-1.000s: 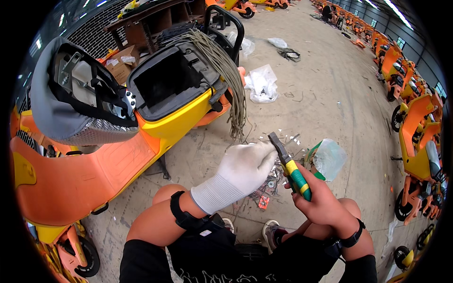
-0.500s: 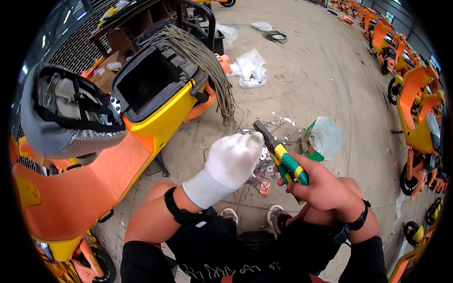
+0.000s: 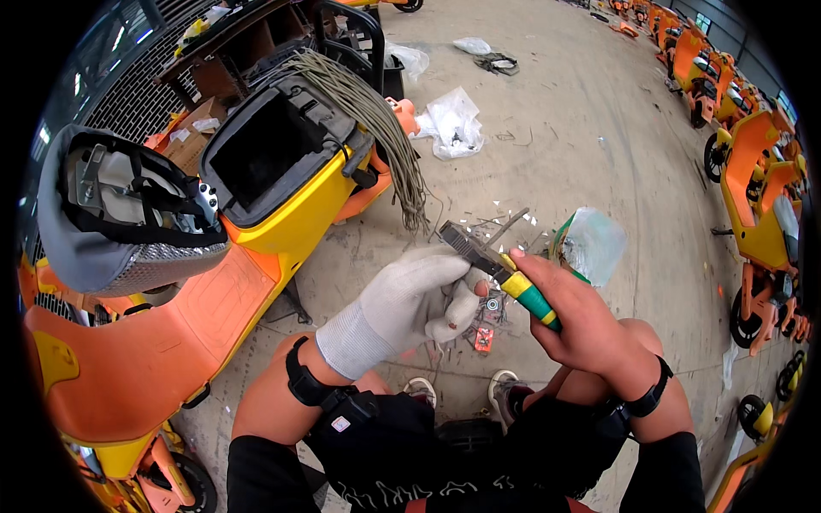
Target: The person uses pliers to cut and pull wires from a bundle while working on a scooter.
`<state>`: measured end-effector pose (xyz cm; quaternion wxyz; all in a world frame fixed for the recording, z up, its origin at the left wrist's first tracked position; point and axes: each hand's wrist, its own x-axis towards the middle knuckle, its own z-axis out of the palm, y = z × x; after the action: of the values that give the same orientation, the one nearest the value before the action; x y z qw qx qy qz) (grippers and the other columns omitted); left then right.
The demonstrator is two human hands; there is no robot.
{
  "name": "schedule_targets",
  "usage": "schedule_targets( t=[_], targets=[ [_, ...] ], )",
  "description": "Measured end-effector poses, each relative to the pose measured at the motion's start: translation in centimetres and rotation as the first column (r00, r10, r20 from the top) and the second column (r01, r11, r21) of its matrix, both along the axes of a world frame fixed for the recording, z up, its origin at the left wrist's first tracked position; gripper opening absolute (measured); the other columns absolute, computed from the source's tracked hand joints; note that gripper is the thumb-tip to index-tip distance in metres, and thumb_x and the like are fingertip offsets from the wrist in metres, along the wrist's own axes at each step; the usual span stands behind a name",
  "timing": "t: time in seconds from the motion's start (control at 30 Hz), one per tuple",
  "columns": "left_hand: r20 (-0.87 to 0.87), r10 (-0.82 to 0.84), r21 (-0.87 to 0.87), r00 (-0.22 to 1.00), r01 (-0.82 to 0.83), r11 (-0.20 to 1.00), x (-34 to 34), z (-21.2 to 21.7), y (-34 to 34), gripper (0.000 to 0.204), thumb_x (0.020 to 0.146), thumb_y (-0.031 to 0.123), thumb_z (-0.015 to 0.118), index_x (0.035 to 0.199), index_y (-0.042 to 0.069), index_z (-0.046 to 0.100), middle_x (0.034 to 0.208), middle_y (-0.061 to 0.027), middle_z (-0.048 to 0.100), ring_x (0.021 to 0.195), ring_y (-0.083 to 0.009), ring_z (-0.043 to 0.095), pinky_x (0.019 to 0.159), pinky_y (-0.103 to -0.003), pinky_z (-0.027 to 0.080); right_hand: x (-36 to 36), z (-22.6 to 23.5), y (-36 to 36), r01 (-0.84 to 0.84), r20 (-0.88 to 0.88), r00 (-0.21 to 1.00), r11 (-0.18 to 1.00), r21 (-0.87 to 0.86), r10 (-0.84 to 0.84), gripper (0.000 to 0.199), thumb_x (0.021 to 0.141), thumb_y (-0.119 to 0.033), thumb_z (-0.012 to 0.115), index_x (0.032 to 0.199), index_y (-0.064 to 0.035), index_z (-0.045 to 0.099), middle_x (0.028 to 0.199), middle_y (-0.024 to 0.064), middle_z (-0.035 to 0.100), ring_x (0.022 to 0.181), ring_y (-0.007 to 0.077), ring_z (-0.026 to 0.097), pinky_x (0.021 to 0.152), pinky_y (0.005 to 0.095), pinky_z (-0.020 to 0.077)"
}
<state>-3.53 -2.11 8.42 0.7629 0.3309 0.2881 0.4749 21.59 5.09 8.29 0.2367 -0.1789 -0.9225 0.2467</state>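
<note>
My right hand (image 3: 590, 329), bare, grips a pair of pliers (image 3: 528, 299) by its green and yellow handles. The dark metal jaws point up and to the left. A thin grey strip, perhaps wire (image 3: 510, 226), sticks out from beside the jaws toward the upper right. My left hand (image 3: 402, 295) wears a white knitted glove with a worn fingertip. Its fingers are curled, and the thumb side lies against the jaws from below. What it pinches there, if anything, is hidden.
Wire scraps and small parts litter the floor around a red piece (image 3: 484, 339). A clear plastic bag (image 3: 594, 246) lies to the right. At left stands an orange-yellow scooter (image 3: 295, 224) with its seat (image 3: 128, 205) tipped open and a wire bundle (image 3: 385, 128) draped over it. More scooters (image 3: 757, 214) line the right.
My left hand has turned from a closed fist, so its curled fingers show below the jaws. The pliers have tilted further left, and the grey strip has come into view beside them.
</note>
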Motion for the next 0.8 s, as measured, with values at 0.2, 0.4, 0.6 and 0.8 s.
schedule_targets(
  t=[0.2, 0.4, 0.6, 0.8],
  targets=[
    [-0.634, 0.153, 0.104, 0.758, -0.113, 0.988, 0.3, 2.3, 0.0, 0.034, 0.105, 0.027, 0.049, 0.105, -0.002, 0.067, 0.07, -0.001, 0.06, 0.059, -0.0065, 0.053, 0.056, -0.027, 0.046, 0.0, 0.3, -0.9, 0.044, 0.001, 0.999, 0.986, -0.162, -0.045, 0.075, 0.08, 0.009, 0.06, 0.152, -0.0056, 0.041, 0.14, 0.0195, 0.057, 0.123, 0.0397, 0.059, 0.103, 0.0416, 0.0488],
    [-0.839, 0.499, 0.515, 0.214, 0.023, 0.857, 1.2, 1.3, 0.4, 0.021, 0.099, 0.015, 0.057, 0.089, 0.0, 0.066, 0.071, -0.0117, 0.064, 0.064, -0.024, 0.066, 0.061, -0.036, 0.05, -0.2, 0.3, -1.5, 0.093, 0.072, 0.995, 0.903, -0.419, -0.069, 0.07, 0.087, 0.007, 0.058, 0.153, -0.0046, 0.04, 0.126, 0.0144, 0.061, 0.113, 0.025, 0.064, 0.098, 0.0353, 0.0497],
    [-0.686, 0.717, 0.668, -0.125, 0.284, 0.688, 1.6, -0.8, 0.5, 0.013, 0.094, 0.01, 0.061, 0.084, 0.0, 0.06, 0.073, -0.0166, 0.063, 0.074, -0.0345, 0.067, 0.062, -0.043, 0.051, -0.2, 0.7, -1.8, 0.107, 0.088, 0.994, 0.703, -0.703, -0.064, 0.069, 0.089, 0.001, 0.063, 0.153, -0.0045, 0.039, 0.12, 0.0192, 0.063, 0.102, 0.0276, 0.063, 0.09, 0.0333, 0.05],
    [-0.761, 0.649, 0.628, -0.013, 0.237, 0.741, 1.0, -0.9, 1.0, 0.018, 0.099, 0.017, 0.057, 0.091, 0.003, 0.063, 0.078, -0.0121, 0.069, 0.065, -0.0224, 0.068, 0.06, -0.036, 0.052, -0.4, 1.2, -1.4, 0.124, 0.149, 0.988, 0.715, -0.688, -0.028, 0.071, 0.089, 0.001, 0.06, 0.155, -0.0063, 0.036, 0.118, 0.0191, 0.063, 0.103, 0.0282, 0.062, 0.091, 0.0335, 0.0494]
  ],
)
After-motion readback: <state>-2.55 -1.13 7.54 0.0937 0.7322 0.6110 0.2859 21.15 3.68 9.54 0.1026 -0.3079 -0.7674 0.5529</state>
